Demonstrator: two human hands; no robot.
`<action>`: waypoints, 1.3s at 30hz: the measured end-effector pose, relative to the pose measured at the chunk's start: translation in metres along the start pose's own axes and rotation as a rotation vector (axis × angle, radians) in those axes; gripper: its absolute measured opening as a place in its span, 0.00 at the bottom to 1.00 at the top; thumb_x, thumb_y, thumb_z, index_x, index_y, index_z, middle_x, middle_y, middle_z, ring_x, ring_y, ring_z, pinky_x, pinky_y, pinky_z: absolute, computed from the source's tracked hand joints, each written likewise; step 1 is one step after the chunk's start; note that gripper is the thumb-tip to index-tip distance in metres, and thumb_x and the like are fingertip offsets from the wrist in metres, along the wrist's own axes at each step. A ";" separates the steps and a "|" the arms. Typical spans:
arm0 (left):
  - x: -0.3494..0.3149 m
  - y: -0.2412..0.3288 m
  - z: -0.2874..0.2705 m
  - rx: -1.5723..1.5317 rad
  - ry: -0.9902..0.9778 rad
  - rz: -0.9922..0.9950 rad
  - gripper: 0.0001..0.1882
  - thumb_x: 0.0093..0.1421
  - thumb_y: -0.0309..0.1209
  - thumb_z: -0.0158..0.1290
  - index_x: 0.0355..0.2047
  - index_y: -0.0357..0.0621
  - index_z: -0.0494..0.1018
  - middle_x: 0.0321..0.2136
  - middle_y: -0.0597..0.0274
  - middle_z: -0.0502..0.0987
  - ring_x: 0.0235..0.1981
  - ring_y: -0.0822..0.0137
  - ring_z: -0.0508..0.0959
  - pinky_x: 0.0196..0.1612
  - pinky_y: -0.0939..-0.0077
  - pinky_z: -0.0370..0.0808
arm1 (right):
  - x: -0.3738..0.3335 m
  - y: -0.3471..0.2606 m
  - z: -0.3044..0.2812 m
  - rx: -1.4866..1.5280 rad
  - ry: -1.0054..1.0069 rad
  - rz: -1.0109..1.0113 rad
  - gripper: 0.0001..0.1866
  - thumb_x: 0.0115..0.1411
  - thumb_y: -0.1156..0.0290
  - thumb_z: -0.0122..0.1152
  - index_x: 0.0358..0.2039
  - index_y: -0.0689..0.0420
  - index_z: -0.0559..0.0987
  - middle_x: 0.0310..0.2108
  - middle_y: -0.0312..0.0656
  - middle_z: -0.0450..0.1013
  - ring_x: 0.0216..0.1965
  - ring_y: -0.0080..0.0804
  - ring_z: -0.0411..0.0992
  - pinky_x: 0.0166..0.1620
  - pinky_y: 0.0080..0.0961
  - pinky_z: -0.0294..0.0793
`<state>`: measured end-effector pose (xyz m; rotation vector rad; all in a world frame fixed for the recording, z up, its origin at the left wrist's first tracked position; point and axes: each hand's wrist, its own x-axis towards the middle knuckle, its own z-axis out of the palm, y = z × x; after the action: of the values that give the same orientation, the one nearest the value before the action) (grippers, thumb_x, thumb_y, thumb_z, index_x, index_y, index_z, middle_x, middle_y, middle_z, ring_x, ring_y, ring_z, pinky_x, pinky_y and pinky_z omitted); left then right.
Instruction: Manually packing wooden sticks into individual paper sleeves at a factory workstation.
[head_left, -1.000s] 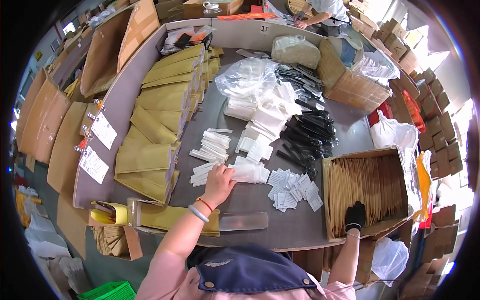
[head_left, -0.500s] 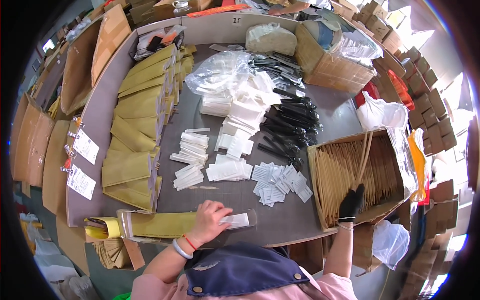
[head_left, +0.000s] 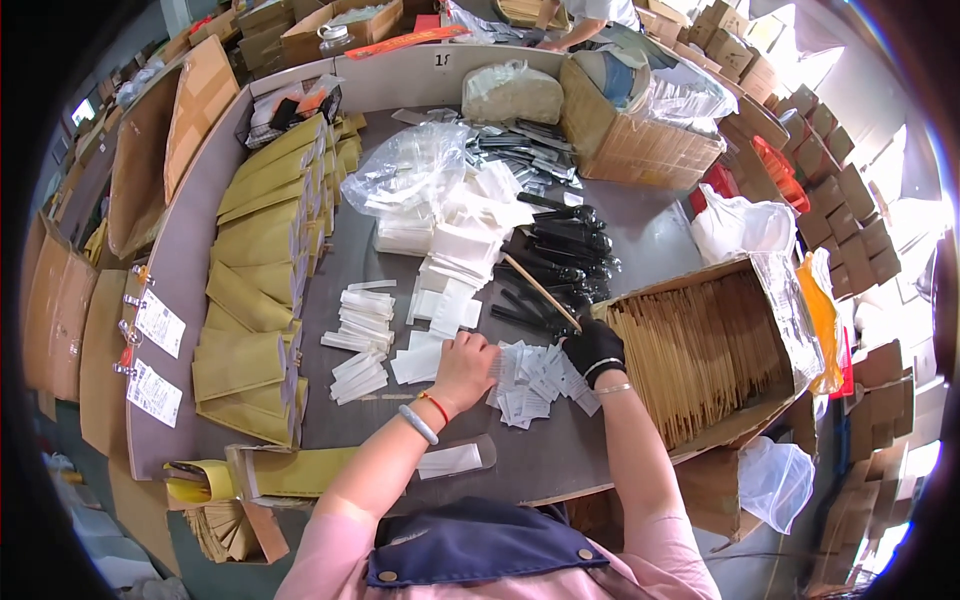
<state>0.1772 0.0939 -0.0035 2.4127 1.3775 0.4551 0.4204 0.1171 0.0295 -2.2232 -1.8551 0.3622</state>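
Observation:
My left hand point(head_left: 466, 370) is at the left edge of a loose pile of small printed white cards point(head_left: 540, 378). Its fingers are bent and close together; what they hold, if anything, is hidden. Across the pile, my right hand point(head_left: 597, 352) in a black glove grips the near end of a long thin tan strip point(head_left: 540, 290), which slants up to the far left over black plastic-wrapped pieces point(head_left: 570, 240). Near the table's front edge, a white packet point(head_left: 449, 460) lies in a clear sleeve beside a yellow-brown strip point(head_left: 310, 472), partly hidden by my left forearm.
A cardboard box point(head_left: 690, 350) packed with thin tan pieces stands at the right. White packets point(head_left: 362, 325) lie mid-table, with a clear bag point(head_left: 410, 175) behind. Overlapping yellow-brown envelopes point(head_left: 250, 300) line the left side. A larger carton point(head_left: 640, 140) sits at the back right.
My right hand has come left out of the tan-filled box, bringing the strip over the table. My left hand has left the white packet at the front edge and reached forward to the cards.

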 end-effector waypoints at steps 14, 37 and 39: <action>-0.111 0.007 -0.080 -0.819 -0.167 -0.434 0.08 0.53 0.29 0.63 0.32 0.41 0.79 0.29 0.59 0.81 0.29 0.68 0.79 0.35 0.74 0.75 | -0.044 0.007 -0.028 0.254 0.135 -0.138 0.20 0.46 0.57 0.73 0.33 0.58 0.78 0.27 0.48 0.73 0.30 0.47 0.74 0.33 0.37 0.72; -0.225 -0.017 -0.069 -0.099 0.046 -0.212 0.36 0.42 0.40 0.67 0.52 0.40 0.71 0.51 0.54 0.70 0.53 0.50 0.66 0.58 0.56 0.64 | -0.144 -0.021 0.036 -0.036 -0.273 -0.891 0.20 0.54 0.61 0.64 0.49 0.38 0.78 0.21 0.36 0.70 0.25 0.37 0.72 0.25 0.37 0.70; -0.222 -0.019 -0.059 -0.137 0.032 -0.185 0.36 0.42 0.41 0.67 0.52 0.40 0.71 0.51 0.54 0.70 0.53 0.51 0.67 0.58 0.56 0.64 | -0.146 -0.034 0.040 -0.047 -0.369 -0.901 0.20 0.54 0.64 0.63 0.49 0.42 0.78 0.23 0.38 0.72 0.27 0.40 0.72 0.27 0.37 0.71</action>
<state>0.0300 -0.0822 0.0163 2.1552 1.5137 0.5232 0.3512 -0.0199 0.0096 -1.1656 -2.8136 0.5597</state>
